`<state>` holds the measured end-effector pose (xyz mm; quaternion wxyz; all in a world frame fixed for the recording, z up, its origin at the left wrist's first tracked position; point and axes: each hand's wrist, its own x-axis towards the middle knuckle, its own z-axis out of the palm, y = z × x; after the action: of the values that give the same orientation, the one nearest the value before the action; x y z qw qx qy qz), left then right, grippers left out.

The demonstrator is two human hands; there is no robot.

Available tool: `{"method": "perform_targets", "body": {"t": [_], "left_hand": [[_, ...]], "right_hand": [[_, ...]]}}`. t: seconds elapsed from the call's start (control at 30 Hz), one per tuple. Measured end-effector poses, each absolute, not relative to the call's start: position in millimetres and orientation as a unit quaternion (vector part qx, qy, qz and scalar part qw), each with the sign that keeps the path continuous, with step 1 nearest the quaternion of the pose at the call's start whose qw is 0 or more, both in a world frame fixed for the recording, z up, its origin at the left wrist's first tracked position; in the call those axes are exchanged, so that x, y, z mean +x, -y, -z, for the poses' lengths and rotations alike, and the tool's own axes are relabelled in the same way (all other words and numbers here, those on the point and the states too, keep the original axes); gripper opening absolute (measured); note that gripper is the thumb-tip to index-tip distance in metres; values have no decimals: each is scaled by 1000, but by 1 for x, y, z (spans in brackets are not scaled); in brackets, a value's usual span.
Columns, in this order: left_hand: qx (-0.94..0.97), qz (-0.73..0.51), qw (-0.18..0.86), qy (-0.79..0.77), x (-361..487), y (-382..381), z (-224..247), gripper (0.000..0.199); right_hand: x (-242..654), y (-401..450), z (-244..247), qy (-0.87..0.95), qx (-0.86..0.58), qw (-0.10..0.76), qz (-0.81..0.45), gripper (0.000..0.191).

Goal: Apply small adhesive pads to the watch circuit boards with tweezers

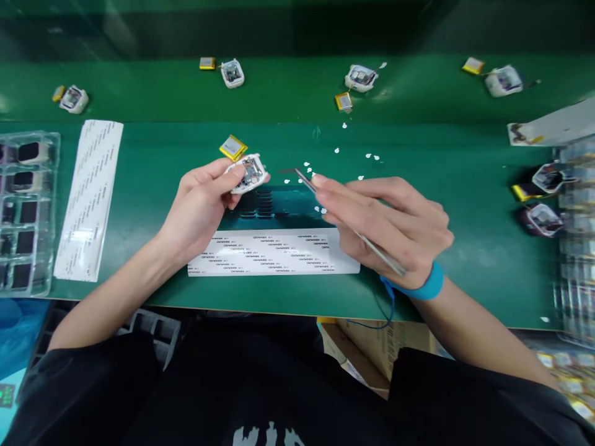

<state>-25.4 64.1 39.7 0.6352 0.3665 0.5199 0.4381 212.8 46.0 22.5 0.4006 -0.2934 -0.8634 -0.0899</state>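
My left hand [204,201] grips a white smartwatch case [251,174], its open side with the circuit board facing up and the thumb pressed on its edge. A yellow-edged battery [233,147] hangs out beside the case on the far side. Between the thumb and fingers of my right hand [385,223] are metal tweezers [304,179], their tips pointing left toward the case but apart from it. A small dark strip seems to be at the tips; I cannot make it out. Small white round stickers [310,170] lie scattered around the tips.
A white printed adhesive sheet [274,263] lies in front of me, another sheet [88,204] at left. Clear trays [56,186] stand at both sides. Several watch cases with batteries, such as one case [232,73], line the back. A blue wrist strap [425,285] trails a cord.
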Motion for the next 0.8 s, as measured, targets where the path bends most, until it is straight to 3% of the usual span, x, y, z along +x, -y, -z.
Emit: {"method": "perform_targets", "body": {"t": [0.27, 0.57, 0.8], "left_hand": [[346, -469, 649, -489, -23, -60, -35, 4], [342, -486, 662, -456, -19, -50, -28, 29], [350, -496, 644, -466, -17, -47, -29, 31]], "right_hand": [[214, -29, -38, 921, -264, 287, 23, 35], [201, -35, -32, 920, -235, 304, 81, 24], [195, -34, -34, 916, -222, 319, 98, 20]]}}
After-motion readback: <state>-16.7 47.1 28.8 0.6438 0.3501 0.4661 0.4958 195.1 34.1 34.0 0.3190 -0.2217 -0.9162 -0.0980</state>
